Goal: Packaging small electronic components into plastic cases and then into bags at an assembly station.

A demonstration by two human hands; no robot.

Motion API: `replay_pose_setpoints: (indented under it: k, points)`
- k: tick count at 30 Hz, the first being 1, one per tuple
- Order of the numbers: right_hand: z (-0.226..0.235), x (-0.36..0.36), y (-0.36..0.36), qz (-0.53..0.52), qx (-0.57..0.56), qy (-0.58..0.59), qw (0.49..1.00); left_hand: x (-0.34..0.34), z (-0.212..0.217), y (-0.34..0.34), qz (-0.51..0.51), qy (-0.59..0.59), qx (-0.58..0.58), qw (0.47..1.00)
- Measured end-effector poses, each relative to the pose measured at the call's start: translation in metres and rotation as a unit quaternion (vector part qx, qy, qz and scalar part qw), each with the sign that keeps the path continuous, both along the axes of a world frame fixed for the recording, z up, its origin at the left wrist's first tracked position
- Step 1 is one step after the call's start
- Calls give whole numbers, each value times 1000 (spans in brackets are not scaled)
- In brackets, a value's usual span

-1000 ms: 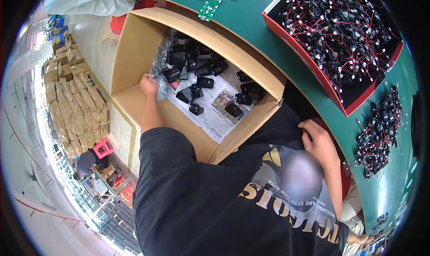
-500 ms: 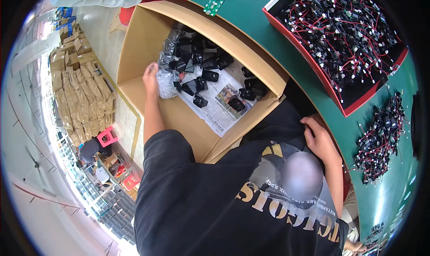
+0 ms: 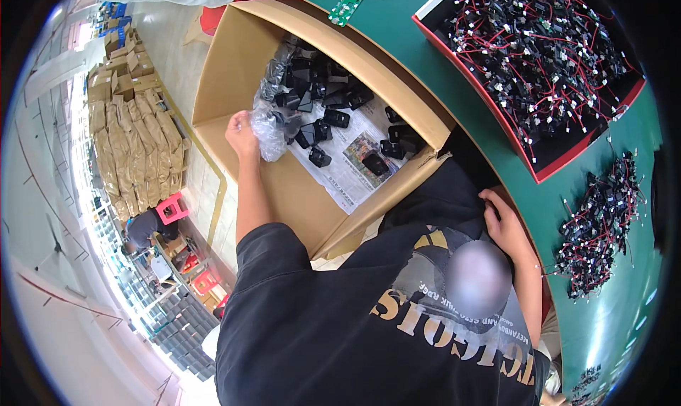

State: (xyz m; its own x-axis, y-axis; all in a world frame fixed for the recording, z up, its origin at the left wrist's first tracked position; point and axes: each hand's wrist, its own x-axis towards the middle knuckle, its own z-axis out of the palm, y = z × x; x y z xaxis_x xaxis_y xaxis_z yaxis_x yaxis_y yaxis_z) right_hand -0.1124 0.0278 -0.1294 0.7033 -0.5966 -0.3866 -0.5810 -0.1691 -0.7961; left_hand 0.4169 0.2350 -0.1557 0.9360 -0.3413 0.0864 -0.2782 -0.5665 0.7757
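Since before, left hand (image 3: 241, 133) has drawn the clear plastic bag (image 3: 272, 130) toward nine o'clock inside the cardboard box (image 3: 234, 58), fingers pinching it, black adapters (image 3: 333, 115) at three; right hand (image 3: 505, 225) rests loosely curled against the green worktop (image 3: 425, 47).

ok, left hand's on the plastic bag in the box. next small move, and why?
Probably lift the bag up and clear of the box. The left hand already pinches its bunched end, the black parts lie loose on the newspaper beside it, and the right hand rests at the table edge.

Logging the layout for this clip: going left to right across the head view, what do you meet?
Stacked flat cartons → left hand gripping a clear plastic bag → cardboard box of black parts → right hand → red tray of wired parts → loose wired pile.
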Motion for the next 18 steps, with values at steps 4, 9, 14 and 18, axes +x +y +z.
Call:
replay_pose_setpoints:
  k: [4,9,14,18]
  points:
    - [-4,-1,2,10,6,-4,1000,22,1,7,22,-5,137,990]
    - [1,-1,-3,27,-10,-13,1000,90,-33,16,4,10,290,957]
    - [13,-5,1,14,-35,15,999,98,-72,-33,-72,-21,340,937]
    - [17,1,4,39,-11,36,999,143,-107,-5,-161,-7,448,880]
